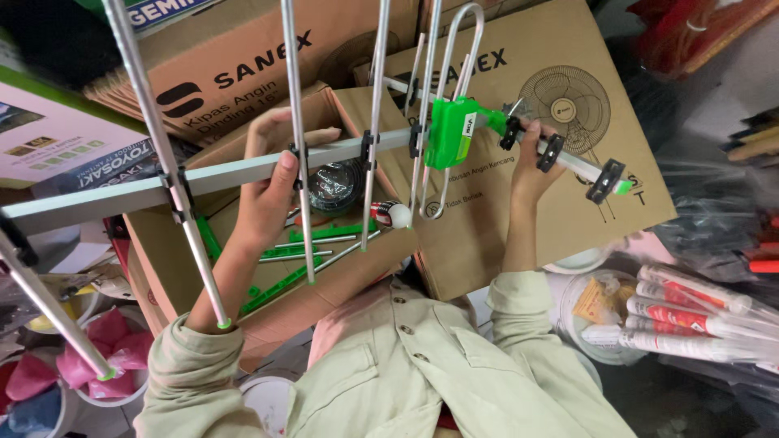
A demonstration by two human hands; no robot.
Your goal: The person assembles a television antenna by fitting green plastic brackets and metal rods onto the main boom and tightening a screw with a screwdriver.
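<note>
I hold a metal aerial across the view. Its grey boom [219, 176] carries several thin aluminium rods [297, 138] in black clamps and a green plastic housing [450, 130] near the middle. My left hand [268, 191] grips the boom left of centre. My right hand [531, 166] holds the boom's right end, between the black clamps next to the green housing. Below the aerial is an open cardboard box [324, 300] with green plastic parts [276, 288], loose rods and a black cable coil [334, 185].
Flat cardboard boxes with fan drawings [560, 49] lie behind the open box. Several long white-and-red tubes [690, 316] and a white tub of packets [596, 304] sit at the right. Tubs with pink bags [105, 341] stand at the lower left.
</note>
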